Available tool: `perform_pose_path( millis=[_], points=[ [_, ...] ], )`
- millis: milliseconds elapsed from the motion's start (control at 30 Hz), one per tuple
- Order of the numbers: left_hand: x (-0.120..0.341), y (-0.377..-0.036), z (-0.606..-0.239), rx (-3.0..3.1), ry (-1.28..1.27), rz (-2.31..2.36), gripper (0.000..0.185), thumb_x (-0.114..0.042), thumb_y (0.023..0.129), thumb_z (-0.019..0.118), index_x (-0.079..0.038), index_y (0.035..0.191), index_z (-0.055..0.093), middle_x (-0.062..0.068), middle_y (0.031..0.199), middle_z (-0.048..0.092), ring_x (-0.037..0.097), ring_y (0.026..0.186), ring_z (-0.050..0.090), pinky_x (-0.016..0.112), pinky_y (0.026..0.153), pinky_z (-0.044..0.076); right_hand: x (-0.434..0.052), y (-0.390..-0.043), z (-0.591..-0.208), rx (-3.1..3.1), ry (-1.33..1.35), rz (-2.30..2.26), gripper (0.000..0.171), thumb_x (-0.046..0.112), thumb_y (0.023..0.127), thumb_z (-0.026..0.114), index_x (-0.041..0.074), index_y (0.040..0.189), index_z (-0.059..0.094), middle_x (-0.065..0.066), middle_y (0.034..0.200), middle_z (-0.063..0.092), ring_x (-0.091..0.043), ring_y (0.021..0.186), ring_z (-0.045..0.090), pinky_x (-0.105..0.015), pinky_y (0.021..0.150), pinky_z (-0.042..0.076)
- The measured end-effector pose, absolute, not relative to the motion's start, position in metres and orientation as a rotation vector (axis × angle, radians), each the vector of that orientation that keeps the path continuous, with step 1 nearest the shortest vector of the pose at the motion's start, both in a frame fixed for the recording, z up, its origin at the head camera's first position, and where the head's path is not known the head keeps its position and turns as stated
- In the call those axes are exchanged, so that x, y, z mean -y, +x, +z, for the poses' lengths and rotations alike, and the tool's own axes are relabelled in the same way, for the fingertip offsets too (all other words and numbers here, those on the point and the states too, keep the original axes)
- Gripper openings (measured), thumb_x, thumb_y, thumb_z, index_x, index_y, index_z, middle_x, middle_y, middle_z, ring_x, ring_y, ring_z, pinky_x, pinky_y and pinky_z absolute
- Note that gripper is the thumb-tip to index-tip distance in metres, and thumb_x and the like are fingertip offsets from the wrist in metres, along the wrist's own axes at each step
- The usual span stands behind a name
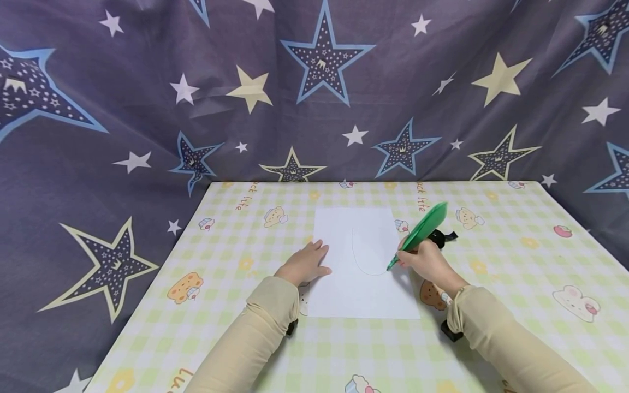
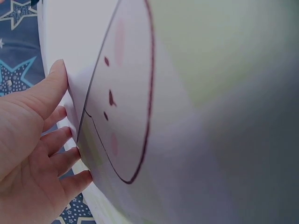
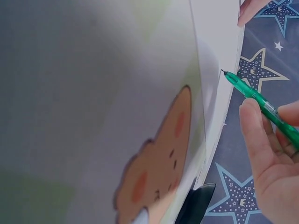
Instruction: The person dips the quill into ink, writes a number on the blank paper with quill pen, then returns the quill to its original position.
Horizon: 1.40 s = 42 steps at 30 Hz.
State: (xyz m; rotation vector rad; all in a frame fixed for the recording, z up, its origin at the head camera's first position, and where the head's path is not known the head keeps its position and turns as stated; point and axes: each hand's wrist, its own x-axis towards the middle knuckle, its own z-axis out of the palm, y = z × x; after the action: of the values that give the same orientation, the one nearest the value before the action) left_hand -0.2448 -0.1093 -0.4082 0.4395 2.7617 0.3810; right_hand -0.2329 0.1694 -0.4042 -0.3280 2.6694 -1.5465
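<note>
Sleeves (image 1: 250, 338), green pen (image 1: 423, 229) on paper (image 1: 363, 297)

backdrop cloth (image 1: 304, 128) — dark, star-printed | table cover (image 1: 231, 245) — pale green-white checks, cartoon prints

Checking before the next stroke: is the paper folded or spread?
Spread: the paper lies unfolded on the checked tablecloth, four corners showing.

The paper (image 2: 70, 32) glares white; both wrist views (partly blurred) darken toward one side.
</note>
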Motion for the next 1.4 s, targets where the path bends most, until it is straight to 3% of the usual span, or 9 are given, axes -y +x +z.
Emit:
perform_pose_path(
  millis=[1033,1400],
  points=[
    [0.11,-0.246,-0.41,-2.748,0.445,0.389,0.065,-0.035,0.091,0.056,-0.007,0.144,0.03,0.01,0.15,0.019,0.028,0.137,0.014,0.041,0.11,0.016,-0.172,-0.246,-0.404,-2.758,-0.271,-1.471,0.012,0.001,0.088,0.053,-0.006,0.095,0.058,-0.013,0.08,0.065,-0.023,0.072,0.065,-0.034,0.069,0.055],
    [0.11,-0.247,-0.409,-2.751,0.454,0.387,0.065,-0.035,0.091,0.056,-0.007,0.144,0.03,0.011,0.15,0.019,0.029,0.137,0.014,0.042,0.11,0.016,-0.17,-0.252,-0.404,-2.805,-0.294,-1.444,0.008,0.001,0.087,0.054,-0.004,0.09,0.059,-0.009,0.074,0.065,-0.021,0.07,0.064,-0.031,0.066,0.055]
  ],
)
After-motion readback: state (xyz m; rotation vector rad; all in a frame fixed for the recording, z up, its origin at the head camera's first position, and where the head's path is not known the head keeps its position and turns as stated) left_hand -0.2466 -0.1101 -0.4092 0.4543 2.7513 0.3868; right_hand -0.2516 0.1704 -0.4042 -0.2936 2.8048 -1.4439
